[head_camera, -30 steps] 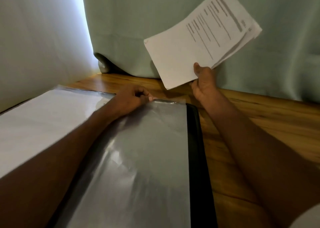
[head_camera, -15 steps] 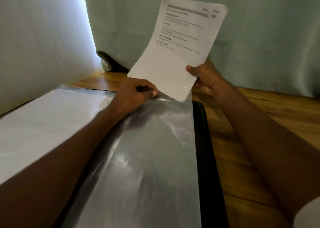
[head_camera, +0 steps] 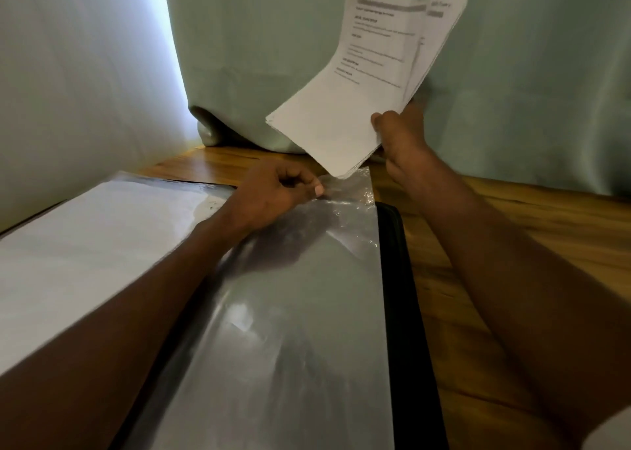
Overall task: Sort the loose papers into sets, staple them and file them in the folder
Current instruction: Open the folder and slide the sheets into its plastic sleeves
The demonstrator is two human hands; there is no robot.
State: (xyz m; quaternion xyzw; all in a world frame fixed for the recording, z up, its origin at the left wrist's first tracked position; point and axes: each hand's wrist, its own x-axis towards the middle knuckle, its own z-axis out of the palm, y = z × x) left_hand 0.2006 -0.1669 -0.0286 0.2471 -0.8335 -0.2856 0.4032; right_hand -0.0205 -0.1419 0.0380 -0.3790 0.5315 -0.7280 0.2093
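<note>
Several printed sheets make up the paper set (head_camera: pixel 358 84), held in the air above the far end of the folder (head_camera: pixel 396 279), its lowest corner almost touching the lifted mouth of the plastic sleeve (head_camera: pixel 297 313). The right hand (head_camera: pixel 403 135) grips the set at its lower right edge, thumb on the front face and the other fingers hidden behind. The sheets fan apart at the top, so whether a staple binds them cannot be told.

The left hand (head_camera: pixel 273 193) pinches the top edge of the sleeve between thumb and curled fingers, raising it from the folder's far end. Left of that sleeve, another page of the open folder already shows a white sheet (head_camera: pixel 85 245) inside it. The folder lies on a wooden table (head_camera: pixel 529 227), with a pale green curtain (head_camera: pixel 512 74) behind.

The set is light but limp: held by one edge, it will likely droop and splay, and a loose corner could catch on the sleeve's rim. A hold lower on the bundle, near the edge going in first, would probably keep the sheets squared. The sleeve looks thin, glossy and slippery, wrinkled where it is pinched; it likely needs to be kept open while the paper slides down, and a hard push could crumple the leading corners.
</note>
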